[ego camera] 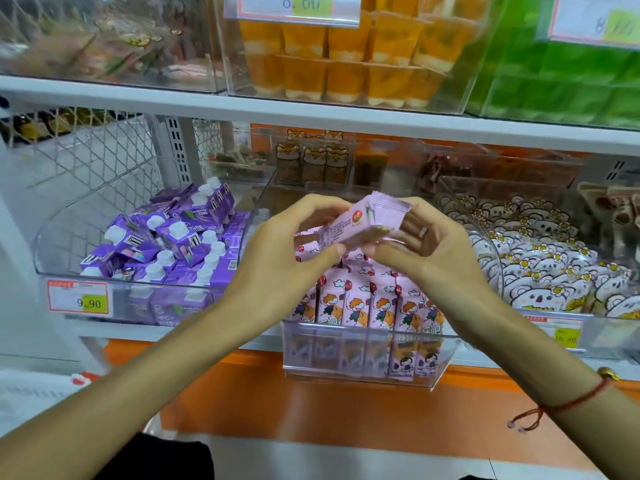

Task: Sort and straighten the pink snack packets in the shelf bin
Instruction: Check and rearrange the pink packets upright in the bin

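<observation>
While both hands (pixel 349 258) pinch a pink packet (pixel 360 221), purple cartons (pixel 169 247) left, koala packets (pixel 540 258) right.

Single head view, wide-angle, worn at head height, facing forward and down, close to shelf (pixel 311 109) and clear bin (pixel 363 355).

two hands (pixel 277 251) up, holding a small stack of pink packets (pixel 360 221), can't tell how many exactly. front row in the clear bin (pixel 363 367) looks like six packets (pixel 377 303) standing upright, more loose ones behind. purple cartons (pixel 173 244) on the left, too many to count, heaped. koala packs (pixel 540 258) on the right, dozens. three price tags (pixel 79 301) readable or half readable, plus one more at right.
</observation>
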{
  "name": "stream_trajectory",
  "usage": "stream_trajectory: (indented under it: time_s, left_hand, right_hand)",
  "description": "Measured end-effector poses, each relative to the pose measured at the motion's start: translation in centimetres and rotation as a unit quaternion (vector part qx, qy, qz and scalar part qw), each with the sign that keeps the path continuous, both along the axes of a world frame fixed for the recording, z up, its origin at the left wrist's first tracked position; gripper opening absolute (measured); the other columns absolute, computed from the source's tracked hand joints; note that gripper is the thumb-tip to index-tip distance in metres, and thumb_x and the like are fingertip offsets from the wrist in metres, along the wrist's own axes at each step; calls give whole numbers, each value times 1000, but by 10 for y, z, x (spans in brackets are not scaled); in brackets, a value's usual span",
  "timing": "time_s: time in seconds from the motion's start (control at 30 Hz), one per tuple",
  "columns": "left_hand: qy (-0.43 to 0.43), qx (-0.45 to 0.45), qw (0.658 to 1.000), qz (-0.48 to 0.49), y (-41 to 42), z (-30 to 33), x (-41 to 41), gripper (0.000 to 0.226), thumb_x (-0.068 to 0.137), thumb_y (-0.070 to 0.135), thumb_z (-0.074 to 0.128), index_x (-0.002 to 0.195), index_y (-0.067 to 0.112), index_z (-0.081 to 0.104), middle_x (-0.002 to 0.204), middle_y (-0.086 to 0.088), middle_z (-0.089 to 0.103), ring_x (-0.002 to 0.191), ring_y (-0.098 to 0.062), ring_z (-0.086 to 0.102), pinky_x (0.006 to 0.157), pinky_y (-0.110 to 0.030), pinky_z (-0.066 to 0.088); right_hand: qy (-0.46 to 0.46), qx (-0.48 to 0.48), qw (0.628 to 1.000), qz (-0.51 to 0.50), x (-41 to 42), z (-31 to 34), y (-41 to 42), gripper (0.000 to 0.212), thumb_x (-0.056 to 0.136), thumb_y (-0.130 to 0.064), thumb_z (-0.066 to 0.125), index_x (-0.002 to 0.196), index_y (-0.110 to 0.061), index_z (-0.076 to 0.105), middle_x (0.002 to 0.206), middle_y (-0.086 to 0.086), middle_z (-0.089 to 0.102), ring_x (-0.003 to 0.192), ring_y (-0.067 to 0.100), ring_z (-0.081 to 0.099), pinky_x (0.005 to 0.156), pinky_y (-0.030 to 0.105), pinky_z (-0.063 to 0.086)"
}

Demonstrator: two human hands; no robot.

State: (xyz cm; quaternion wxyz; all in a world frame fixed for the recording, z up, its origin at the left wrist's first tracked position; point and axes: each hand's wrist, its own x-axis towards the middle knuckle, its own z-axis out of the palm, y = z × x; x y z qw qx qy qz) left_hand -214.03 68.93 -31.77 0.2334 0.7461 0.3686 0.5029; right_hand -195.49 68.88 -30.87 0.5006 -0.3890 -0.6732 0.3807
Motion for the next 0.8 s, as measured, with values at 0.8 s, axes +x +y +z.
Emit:
stream_trajectory:
  time_s: [0.8]
  left_hand:
    - [-222, -159, 961, -39, 4, 7, 9, 28, 85, 27, 62, 110, 14, 61, 99, 6, 73, 90, -3, 69, 72, -16, 55]
  right_hand:
    - [-30, 20, 999, -25, -14, -5, 1, 67, 68, -34, 75, 127, -28, 44, 119, -4, 58, 106, 3, 59, 87, 21, 51]
